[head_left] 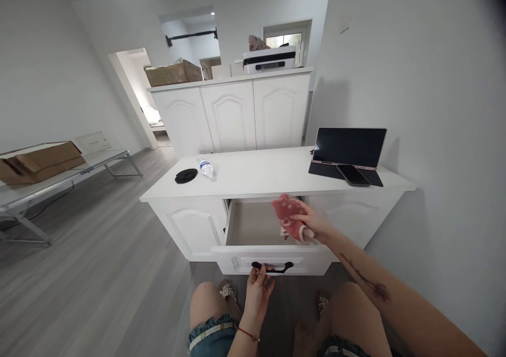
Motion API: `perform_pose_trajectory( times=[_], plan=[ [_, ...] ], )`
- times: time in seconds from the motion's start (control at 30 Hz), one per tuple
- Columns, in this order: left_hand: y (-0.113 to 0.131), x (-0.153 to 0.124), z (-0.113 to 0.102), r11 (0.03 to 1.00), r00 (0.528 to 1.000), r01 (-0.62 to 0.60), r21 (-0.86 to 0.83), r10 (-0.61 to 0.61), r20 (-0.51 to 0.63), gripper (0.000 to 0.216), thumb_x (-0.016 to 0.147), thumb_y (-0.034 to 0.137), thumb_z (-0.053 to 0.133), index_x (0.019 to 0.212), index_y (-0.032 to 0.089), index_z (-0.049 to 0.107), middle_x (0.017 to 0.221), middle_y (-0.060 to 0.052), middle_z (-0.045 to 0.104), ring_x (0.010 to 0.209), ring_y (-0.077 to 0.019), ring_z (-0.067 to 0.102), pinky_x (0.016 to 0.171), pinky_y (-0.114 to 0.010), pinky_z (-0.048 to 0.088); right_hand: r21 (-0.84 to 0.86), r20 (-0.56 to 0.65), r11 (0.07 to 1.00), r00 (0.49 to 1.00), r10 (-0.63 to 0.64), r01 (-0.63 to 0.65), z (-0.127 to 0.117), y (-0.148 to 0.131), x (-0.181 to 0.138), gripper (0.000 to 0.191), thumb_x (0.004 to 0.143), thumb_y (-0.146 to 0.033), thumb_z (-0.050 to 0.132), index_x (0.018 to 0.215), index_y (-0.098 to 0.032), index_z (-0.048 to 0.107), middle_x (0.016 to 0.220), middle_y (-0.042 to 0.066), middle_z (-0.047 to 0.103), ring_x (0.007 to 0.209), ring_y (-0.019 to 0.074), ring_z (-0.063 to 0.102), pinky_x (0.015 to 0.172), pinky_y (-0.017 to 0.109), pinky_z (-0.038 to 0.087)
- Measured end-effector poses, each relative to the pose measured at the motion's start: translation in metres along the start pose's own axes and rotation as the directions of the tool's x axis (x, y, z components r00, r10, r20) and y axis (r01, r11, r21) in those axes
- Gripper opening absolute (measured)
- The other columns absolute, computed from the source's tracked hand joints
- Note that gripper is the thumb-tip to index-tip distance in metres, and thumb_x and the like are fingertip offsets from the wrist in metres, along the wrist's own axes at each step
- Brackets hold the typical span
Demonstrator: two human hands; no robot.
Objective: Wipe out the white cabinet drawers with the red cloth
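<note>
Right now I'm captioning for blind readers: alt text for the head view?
A right hand holds a pink cloth over an open drawer; the left hand holds its black handle. On the white cabinet are a bottle, phone and tablet.

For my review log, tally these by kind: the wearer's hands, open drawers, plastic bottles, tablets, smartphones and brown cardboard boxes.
Hands: 2
Open drawer: 1
Plastic bottle: 1
Tablet: 1
Smartphone: 1
Brown cardboard boxes: 2
Total: 8
</note>
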State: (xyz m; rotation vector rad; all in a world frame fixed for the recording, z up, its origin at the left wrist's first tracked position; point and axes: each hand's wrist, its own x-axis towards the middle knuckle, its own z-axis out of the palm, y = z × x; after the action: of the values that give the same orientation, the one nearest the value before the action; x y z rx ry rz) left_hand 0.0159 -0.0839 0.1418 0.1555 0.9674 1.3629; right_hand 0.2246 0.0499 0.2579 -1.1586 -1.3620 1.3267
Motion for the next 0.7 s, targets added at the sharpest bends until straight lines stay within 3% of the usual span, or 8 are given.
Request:
perform_pose_trajectory(
  times=[0.1, 0.17, 0.27, 0.33, 0.47, 0.5, 0.6, 0.7],
  plan=[
    [0.001, -0.003, 0.004, 1.000, 0.999, 0.000, 0.011, 0.000, -0.037, 0.054, 0.043, 0.039, 0.099, 0.077, 0.021, 0.061, 0.083, -0.003, 0.068, 0.072, -0.0132, 0.059, 0.072, -0.030, 0.053, -0.307, 0.131, 0.951, 0.991, 0.004, 0.037, 0.029, 0.001, 0.044, 0.067, 0.071, -0.014, 0.064, 0.137, -0.023, 0.056, 0.136, 0.010, 0.064, 0.119, 0.0263, 0.063, 0.104, 0.042, 0.049],
    [0.002, -0.004, 0.004, 1.000, 0.999, 0.001, 0.022, 0.000, -0.039, 0.055, 0.042, 0.040, 0.099, 0.077, 0.021, 0.061, 0.083, -0.003, 0.068, 0.073, -0.0135, 0.060, 0.072, -0.030, 0.052, -0.540, 0.281, 0.820, 0.959, -0.036, 0.189, 0.050, 0.008, 0.063, 0.068, 0.070, -0.005, 0.060, 0.136, -0.021, 0.058, 0.140, 0.012, 0.060, 0.125, 0.0276, 0.058, 0.107, 0.041, 0.045],
    [0.001, -0.002, 0.002, 1.000, 0.998, 0.010, 0.022, -0.008, -0.055, 0.054, 0.042, 0.041, 0.099, 0.075, 0.021, 0.061, 0.084, -0.003, 0.069, 0.074, -0.0139, 0.060, 0.072, -0.029, 0.052, -0.668, 0.478, 0.654, 0.878, 0.013, 0.354, 0.083, 0.023, 0.080, 0.070, 0.070, 0.002, 0.056, 0.137, -0.019, 0.061, 0.134, 0.014, 0.061, 0.120, 0.0279, 0.061, 0.102, 0.039, 0.048],
    [-0.001, 0.001, -0.001, 1.000, 0.998, 0.020, 0.016, -0.019, -0.067, 0.054, 0.042, 0.041, 0.099, 0.075, 0.022, 0.061, 0.083, -0.003, 0.069, 0.075, -0.0143, 0.061, 0.072, -0.029, 0.052, -0.665, 0.603, 0.604, 0.793, 0.086, 0.440, 0.104, 0.035, 0.084, 0.069, 0.072, 0.001, 0.058, 0.137, -0.022, 0.062, 0.133, 0.013, 0.062, 0.115, 0.0271, 0.063, 0.099, 0.037, 0.049],
    [-0.005, 0.008, -0.007, 0.999, 0.996, 0.045, 0.028, -0.043, -0.076, 0.053, 0.043, 0.042, 0.099, 0.076, 0.023, 0.062, 0.087, -0.004, 0.070, 0.081, -0.0167, 0.063, 0.074, -0.030, 0.053, -0.589, 0.792, 0.569, 0.551, 0.264, 0.574, 0.139, 0.062, 0.086, 0.067, 0.072, -0.012, 0.073, 0.135, -0.032, 0.066, 0.135, 0.007, 0.064, 0.118, 0.0294, 0.063, 0.095, 0.037, 0.052],
    [-0.006, 0.010, -0.009, 0.998, 0.995, 0.054, 0.031, -0.051, -0.080, 0.053, 0.044, 0.043, 0.099, 0.077, 0.024, 0.062, 0.088, -0.005, 0.070, 0.082, -0.0173, 0.064, 0.074, -0.030, 0.053, -0.601, 0.788, 0.553, 0.543, 0.290, 0.577, 0.145, 0.068, 0.085, 0.065, 0.069, -0.014, 0.076, 0.130, -0.035, 0.069, 0.135, 0.005, 0.065, 0.118, 0.0310, 0.063, 0.094, 0.039, 0.053],
    [-0.011, 0.015, -0.012, 0.996, 0.992, 0.076, 0.039, -0.071, -0.104, 0.053, 0.042, 0.043, 0.098, 0.076, 0.025, 0.062, 0.088, -0.005, 0.070, 0.081, -0.0180, 0.064, 0.073, -0.030, 0.053, -0.657, 0.749, 0.438, 0.601, 0.280, 0.614, 0.158, 0.081, 0.088, 0.056, 0.066, -0.013, 0.079, 0.116, -0.037, 0.074, 0.140, 0.003, 0.063, 0.118, 0.0348, 0.063, 0.096, 0.045, 0.053],
    [-0.017, 0.019, -0.013, 0.997, 0.988, 0.064, 0.040, -0.058, -0.144, 0.055, 0.039, 0.045, 0.099, 0.074, 0.025, 0.061, 0.088, -0.005, 0.070, 0.081, -0.0191, 0.065, 0.072, -0.030, 0.053, -0.697, 0.717, 0.320, 0.630, 0.298, 0.642, 0.166, 0.083, 0.102, 0.054, 0.070, -0.010, 0.075, 0.119, -0.030, 0.070, 0.145, 0.008, 0.060, 0.115, 0.0335, 0.066, 0.095, 0.045, 0.053]
  ],
)
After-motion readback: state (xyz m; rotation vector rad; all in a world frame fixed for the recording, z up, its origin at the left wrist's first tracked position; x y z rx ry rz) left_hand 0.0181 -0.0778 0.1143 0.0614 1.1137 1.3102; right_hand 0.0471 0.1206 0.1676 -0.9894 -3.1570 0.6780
